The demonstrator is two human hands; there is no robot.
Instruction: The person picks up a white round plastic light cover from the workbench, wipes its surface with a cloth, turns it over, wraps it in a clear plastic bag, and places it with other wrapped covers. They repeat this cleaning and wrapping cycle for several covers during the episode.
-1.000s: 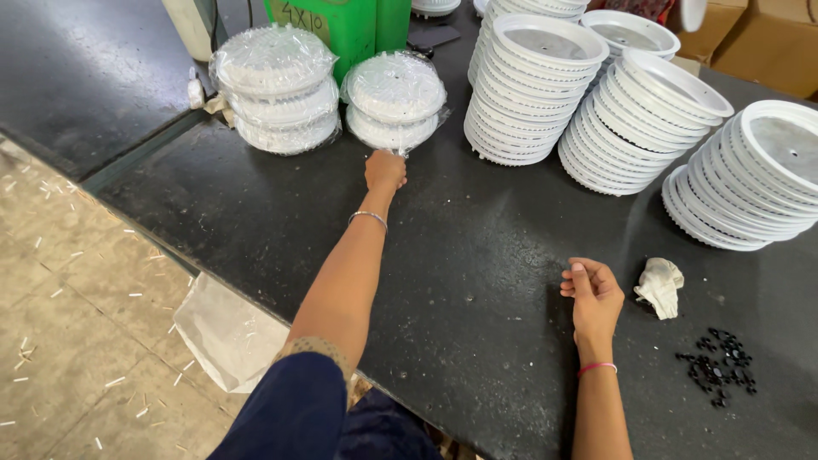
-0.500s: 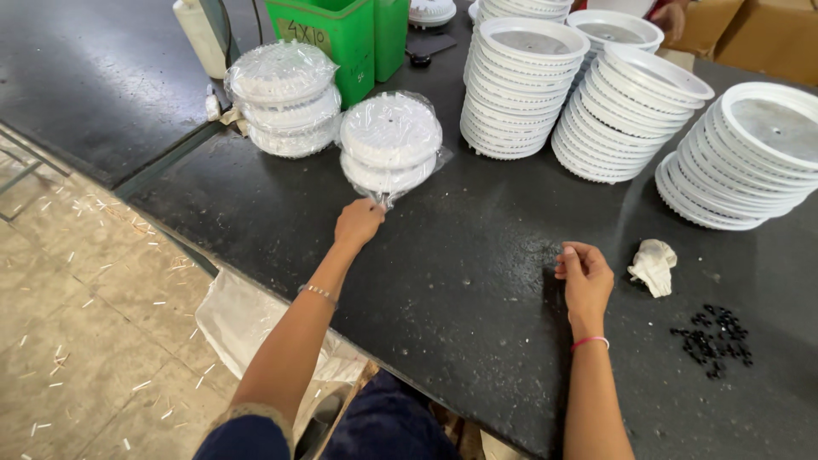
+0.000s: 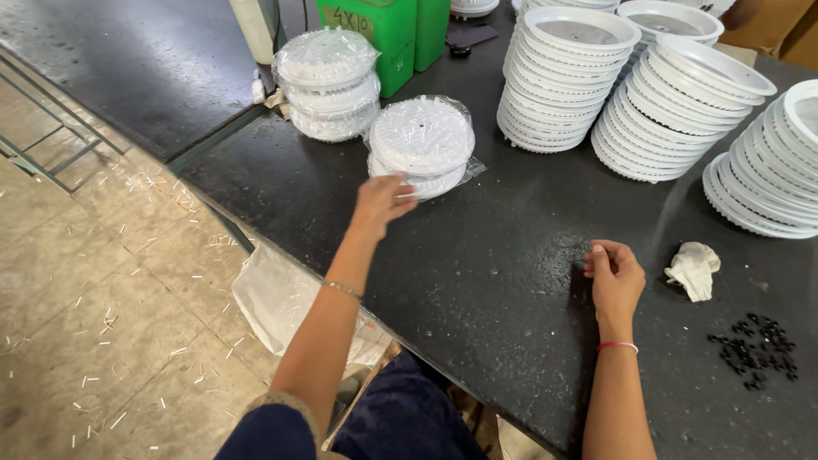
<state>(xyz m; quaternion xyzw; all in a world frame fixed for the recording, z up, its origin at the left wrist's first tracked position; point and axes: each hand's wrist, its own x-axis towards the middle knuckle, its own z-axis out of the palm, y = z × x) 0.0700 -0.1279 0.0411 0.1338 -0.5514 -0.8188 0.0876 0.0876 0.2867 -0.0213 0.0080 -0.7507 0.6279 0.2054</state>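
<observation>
Your left hand (image 3: 381, 204) reaches across the dark desk (image 3: 477, 281) and its fingers close on the near edge of the bagged stack of white discs (image 3: 422, 145), gripping the clear wrap at the bag's front left. That bag sits near the middle of the desk's far half and serves as the landmark here. Just behind and to the left of it stands a taller pile of bagged discs (image 3: 325, 83), almost touching it. Behind it rises a green bin (image 3: 394, 34), with a small black piece (image 3: 460, 49) lying beside the bin's base. To the right of the bag, well apart from it, stand leaning stacks of white round trays (image 3: 567, 77), filling the far right of the desk.

Your right hand (image 3: 613, 277) rests on the desk to the right of and nearer you than the bag, fingers curled loosely together, holding nothing that can be made out. Further right of the bag lie a crumpled white rag (image 3: 694, 268) and a scatter of small black pieces (image 3: 754, 341). Nothing lies between the bag and your body. Below the desk's edge, nearer you than the bag, hangs a clear plastic sack (image 3: 281, 298) above the littered floor (image 3: 94, 281).
</observation>
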